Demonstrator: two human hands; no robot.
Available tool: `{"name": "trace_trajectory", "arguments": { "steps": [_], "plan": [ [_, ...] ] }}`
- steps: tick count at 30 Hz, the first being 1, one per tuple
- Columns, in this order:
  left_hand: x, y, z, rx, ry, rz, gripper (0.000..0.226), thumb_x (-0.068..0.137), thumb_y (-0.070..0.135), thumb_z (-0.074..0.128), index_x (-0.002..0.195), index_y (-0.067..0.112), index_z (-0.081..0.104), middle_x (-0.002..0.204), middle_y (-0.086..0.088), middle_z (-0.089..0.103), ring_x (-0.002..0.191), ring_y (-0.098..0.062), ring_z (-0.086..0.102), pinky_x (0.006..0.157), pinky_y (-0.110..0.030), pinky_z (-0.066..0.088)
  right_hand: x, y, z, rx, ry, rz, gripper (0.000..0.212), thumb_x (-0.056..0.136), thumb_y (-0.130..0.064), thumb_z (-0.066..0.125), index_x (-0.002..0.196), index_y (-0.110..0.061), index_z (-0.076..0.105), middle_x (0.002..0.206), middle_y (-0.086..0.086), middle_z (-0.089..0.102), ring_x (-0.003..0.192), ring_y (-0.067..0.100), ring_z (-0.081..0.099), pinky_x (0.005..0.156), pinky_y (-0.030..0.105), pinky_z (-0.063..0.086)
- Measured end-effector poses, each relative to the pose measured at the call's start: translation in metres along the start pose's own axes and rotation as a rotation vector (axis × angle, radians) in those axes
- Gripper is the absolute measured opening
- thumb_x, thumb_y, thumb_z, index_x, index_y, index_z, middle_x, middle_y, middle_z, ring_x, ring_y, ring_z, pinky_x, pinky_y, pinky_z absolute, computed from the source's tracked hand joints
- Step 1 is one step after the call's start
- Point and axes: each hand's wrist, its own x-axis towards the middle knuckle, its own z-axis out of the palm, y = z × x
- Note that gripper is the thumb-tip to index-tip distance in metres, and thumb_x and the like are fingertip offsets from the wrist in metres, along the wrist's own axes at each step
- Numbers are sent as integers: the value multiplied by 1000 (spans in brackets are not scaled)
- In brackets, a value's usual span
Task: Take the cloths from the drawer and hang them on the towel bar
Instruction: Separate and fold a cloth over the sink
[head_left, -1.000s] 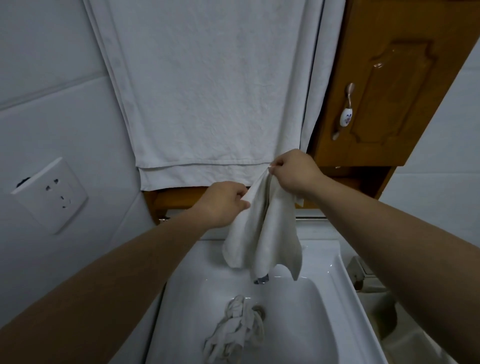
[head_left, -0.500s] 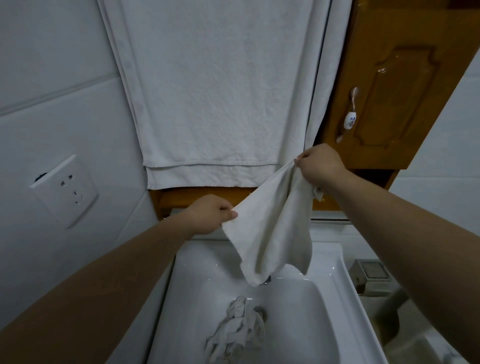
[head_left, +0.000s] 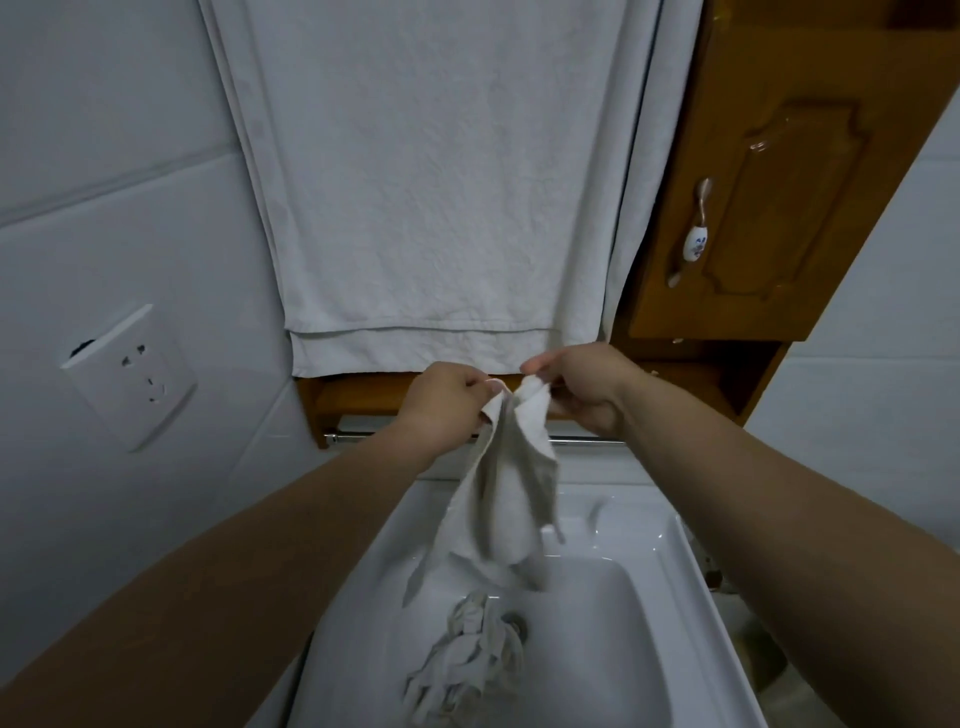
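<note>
Wall socket (head_left: 130, 376) left, wooden cabinet (head_left: 779, 208) right, sink (head_left: 623, 649) below.

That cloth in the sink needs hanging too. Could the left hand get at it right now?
Probably not yet: the left hand pinches the held cloth, which hangs over the crumpled cloth in the sink.

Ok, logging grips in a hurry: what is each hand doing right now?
Left hand: closed, pinching the top edge of the small off-white cloth.
Right hand: closed, pinching the same cloth's top edge.
</note>
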Motion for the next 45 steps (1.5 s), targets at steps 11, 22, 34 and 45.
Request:
{"name": "trace_trajectory", "arguments": {
  "steps": [11,22,34,45],
  "plan": [
    [2,1,7,-492,47,-263,20,98,16,56,98,11,75,94,-11,73,84,-23,68,76,-34,59,-5,23,8,-103,-261,-315,42,86,20,53,110,-10,69,116,16,70,104,27,70,85,33,59],
    [-2,7,3,-654,-43,-346,24,94,2,50,99,4,74,96,-15,76,89,-29,72,83,-43,60,-5,27,23,-943,80,-1011,12,87,-29,74,97,-22,76,109,-8,58,95,5,54,80,13,38],
    [-1,5,-1,-750,-67,-384,21,96,4,54,93,3,75,82,-11,74,70,-20,68,62,-31,58,-6,11,14,-1180,-164,-997,22,97,-33,60,111,-20,72,97,-6,62,90,7,49,79,23,36],
    [1,13,-9,-717,-246,-238,25,94,23,63,108,5,74,100,-13,74,83,-21,69,71,-34,57,-4,7,12,-632,-30,-733,13,104,-20,47,95,-19,57,88,-10,55,72,0,50,61,11,35]
  ]
}}
